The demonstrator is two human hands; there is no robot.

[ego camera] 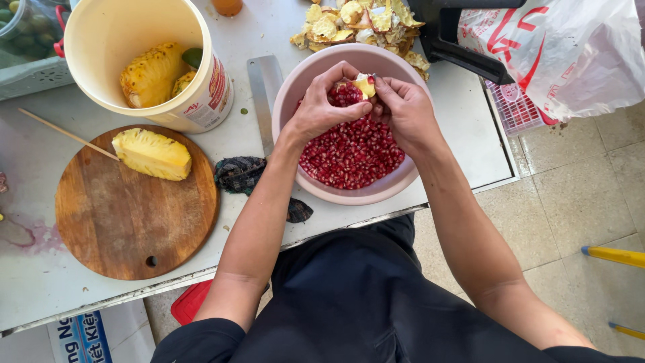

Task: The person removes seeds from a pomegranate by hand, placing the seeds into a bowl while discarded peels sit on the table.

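Two hands work on a pomegranate piece over a pink bowl.
The left hand (pixel 321 107) and right hand (pixel 403 111) both close their fingers on the pomegranate piece (pixel 356 89), just above the seeds (pixel 353 154) in the pink bowl (pixel 322 191) on the counter (pixel 463 141); a cut pineapple (pixel 152 154) lies on the round board (pixel 127 215) at left.

Pretty plain look here: dark navy top with short sleeves (pixel 201 336) that end above the elbows, so both forearms are bare. Matching dark trousers (pixel 356 296), a bit creased at the lap. No watch, rings, gloves or bracelets visible.
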